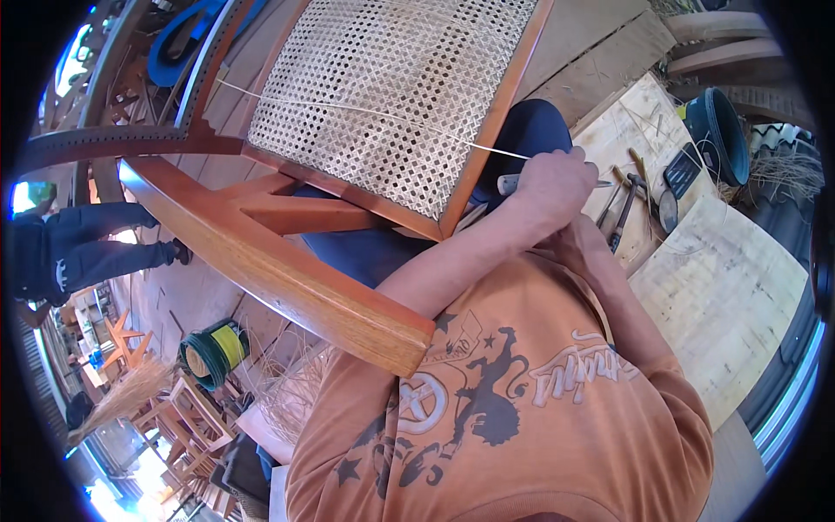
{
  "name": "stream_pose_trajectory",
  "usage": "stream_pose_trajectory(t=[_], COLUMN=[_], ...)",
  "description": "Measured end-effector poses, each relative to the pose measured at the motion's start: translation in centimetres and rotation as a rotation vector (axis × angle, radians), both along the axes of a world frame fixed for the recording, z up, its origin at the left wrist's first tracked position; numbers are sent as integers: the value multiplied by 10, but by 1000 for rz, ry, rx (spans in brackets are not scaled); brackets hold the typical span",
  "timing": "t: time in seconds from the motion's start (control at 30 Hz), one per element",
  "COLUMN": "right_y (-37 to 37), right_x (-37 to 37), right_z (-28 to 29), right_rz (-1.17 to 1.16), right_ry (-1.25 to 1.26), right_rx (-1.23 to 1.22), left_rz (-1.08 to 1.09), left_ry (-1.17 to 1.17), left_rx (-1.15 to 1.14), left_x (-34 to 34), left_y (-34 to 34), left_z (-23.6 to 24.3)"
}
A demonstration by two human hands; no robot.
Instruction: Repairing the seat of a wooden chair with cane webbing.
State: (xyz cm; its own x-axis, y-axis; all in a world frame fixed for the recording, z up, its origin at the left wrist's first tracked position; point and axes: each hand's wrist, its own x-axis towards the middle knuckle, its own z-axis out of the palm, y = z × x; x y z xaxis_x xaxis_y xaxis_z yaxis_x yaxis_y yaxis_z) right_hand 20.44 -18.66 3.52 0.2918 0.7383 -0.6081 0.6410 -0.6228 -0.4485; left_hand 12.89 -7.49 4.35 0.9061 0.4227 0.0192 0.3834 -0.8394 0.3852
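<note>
A chair with a woven cane panel [374, 104] in a reddish-brown wooden frame leans in front of me. One loose cane strand [383, 114] crosses the panel from the left part of the frame to my left hand. My left hand [557, 187] is closed round a tool with a pale grey handle [508, 184]; its pointed metal tip shows past the fingers on the right. The strand runs up to this hand's fingers, but how it is gripped cannot be seen. My right hand [571, 241] sits just below the left wrist, its fingers mostly hidden.
A curved wooden chair part [287, 270] juts across my left arm. Hand tools [622, 213] and a black slotted tool [682, 171] lie on a board at right, near a dark green bucket [718, 135]. Another bucket [215, 355] and a standing person [96, 248] are at left.
</note>
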Motion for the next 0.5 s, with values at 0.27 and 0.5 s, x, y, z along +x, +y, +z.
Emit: stream_pose_trajectory(t=[0.27, 0.5], right_y=[70, 61], right_x=[-24, -16], right_z=[-25, -34], right_rz=[-35, -78], right_ry=[-49, -102], right_rx=[-28, -41], left_rz=[-40, -96], left_ry=[17, 13], left_rx=[-5, -19], left_x=[6, 12], left_y=[-11, -6], left_z=[5, -3])
